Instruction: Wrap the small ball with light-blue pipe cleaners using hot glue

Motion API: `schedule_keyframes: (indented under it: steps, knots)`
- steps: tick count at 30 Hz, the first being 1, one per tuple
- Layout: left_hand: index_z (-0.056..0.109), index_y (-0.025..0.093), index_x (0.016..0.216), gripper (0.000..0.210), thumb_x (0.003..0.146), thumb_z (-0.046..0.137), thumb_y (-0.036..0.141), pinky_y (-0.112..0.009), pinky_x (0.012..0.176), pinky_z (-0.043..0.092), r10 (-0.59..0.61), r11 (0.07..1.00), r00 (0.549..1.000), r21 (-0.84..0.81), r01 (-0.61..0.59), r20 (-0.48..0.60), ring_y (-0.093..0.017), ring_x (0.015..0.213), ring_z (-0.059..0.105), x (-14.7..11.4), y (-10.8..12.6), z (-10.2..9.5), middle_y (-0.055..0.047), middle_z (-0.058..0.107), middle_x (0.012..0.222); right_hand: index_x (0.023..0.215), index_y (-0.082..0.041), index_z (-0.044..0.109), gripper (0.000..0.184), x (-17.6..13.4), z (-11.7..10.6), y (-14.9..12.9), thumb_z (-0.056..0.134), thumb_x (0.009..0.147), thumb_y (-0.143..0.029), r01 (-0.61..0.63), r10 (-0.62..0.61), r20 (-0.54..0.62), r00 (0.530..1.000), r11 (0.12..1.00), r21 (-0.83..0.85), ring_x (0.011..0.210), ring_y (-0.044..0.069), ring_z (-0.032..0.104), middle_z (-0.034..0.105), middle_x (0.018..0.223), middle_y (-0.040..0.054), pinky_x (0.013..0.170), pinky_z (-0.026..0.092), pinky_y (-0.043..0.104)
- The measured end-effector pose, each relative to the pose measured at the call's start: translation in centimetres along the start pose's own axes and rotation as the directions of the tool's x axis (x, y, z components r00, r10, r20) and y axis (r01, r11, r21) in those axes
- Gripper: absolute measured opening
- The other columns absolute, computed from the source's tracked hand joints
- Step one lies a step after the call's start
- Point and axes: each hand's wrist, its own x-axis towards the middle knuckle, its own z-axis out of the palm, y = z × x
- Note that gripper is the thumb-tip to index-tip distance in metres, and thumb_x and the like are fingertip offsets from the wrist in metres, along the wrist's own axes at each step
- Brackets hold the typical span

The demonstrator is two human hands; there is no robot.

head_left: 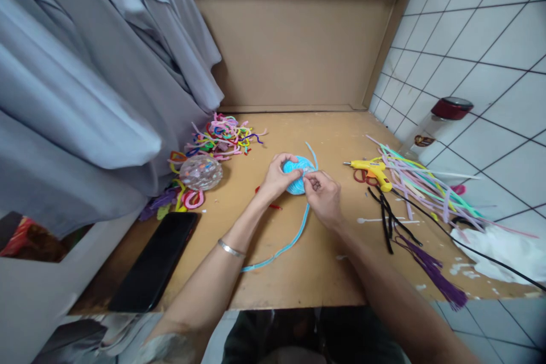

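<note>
Near the middle of the table, my left hand [276, 178] curls around a ball wound with light blue strand [294, 185], thumb and fingers on its left side. A clear, whitish patch shows between the windings on its right. My right hand [323, 196] pinches at that right edge, fingertips closed on the blue strand; the exact grip is partly hidden. One strand end [311, 151] sticks up behind the ball. A longer blue tail [294, 243] curves from below my right hand towards my left forearm. Small red pieces [275, 206] lie beside my left wrist.
A yellow glue gun [373, 173] lies right, over red-handled scissors [360, 177], its cable running right. Nearby are pipe cleaners [422, 182], black strips [388, 216], a purple tassel [439, 276] and a jar [430, 133]. Left are a phone [156, 261], a clear ball [200, 172] and colourful scraps [226, 133].
</note>
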Motion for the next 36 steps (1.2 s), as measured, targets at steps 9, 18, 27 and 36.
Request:
schedule_keyframes:
  steps: [9, 18, 27, 36]
  knots:
    - [0.058, 0.021, 0.085, 0.022, 0.065, 0.065, 0.014, -0.038, 0.101, 0.044, 0.094, 0.991, 0.989, 0.106, -0.083, -0.112, -0.021, 0.105, 0.058, -0.7, -0.1, 1.5, -0.004, 0.059, 0.101, 0.074, -0.023, 0.063, 0.012, 0.0, 0.1, -0.1, 0.053, 0.081, -0.027, -0.097, 0.097, 0.01, 0.995, 0.994, 0.043, 0.063, 0.016, 0.058, 0.065, 0.071, 0.0031, 0.062, 0.048, 0.029]
    - [0.061, 0.02, 0.1, 0.023, 0.08, 0.067, 0.03, -0.042, 0.109, 0.04, 0.289, 0.955, 0.957, 0.078, -0.285, -0.036, -0.024, 0.125, 0.052, -0.8, -2.0, 1.6, -0.01, 0.058, 0.124, 0.079, -0.023, 0.06, 0.011, 0.1, 0.5, 1.0, 0.056, 0.079, -0.033, -0.274, 0.284, -0.014, 0.959, 0.938, 0.214, 0.063, 0.016, 0.058, 0.064, 0.07, -0.0002, 0.061, 0.048, 0.029]
    - [0.062, 0.021, 0.11, 0.028, 0.085, 0.064, 0.033, -0.046, 0.114, 0.035, 0.316, 0.942, 0.949, 0.111, -0.316, 0.013, -0.025, 0.134, 0.046, -1.2, -1.8, 1.4, -0.013, 0.052, 0.139, 0.077, -0.021, 0.061, 0.017, 0.7, 0.4, 1.1, 0.06, 0.074, -0.038, -0.353, 0.393, -0.06, 0.918, 0.874, 0.333, 0.06, 0.015, 0.059, 0.064, 0.065, -0.0007, 0.059, 0.048, 0.027]
    - [0.065, 0.022, 0.106, 0.024, 0.083, 0.063, 0.026, -0.047, 0.112, 0.037, 0.315, 0.926, 0.949, 0.208, -0.314, 0.033, -0.025, 0.129, 0.051, -1.0, -2.6, 1.7, -0.01, 0.058, 0.133, 0.075, -0.022, 0.06, 0.015, 0.8, 0.3, 1.2, 0.059, 0.074, -0.037, -0.354, 0.407, -0.086, 0.91, 0.867, 0.352, 0.062, 0.015, 0.059, 0.064, 0.064, -0.0004, 0.058, 0.048, 0.027]
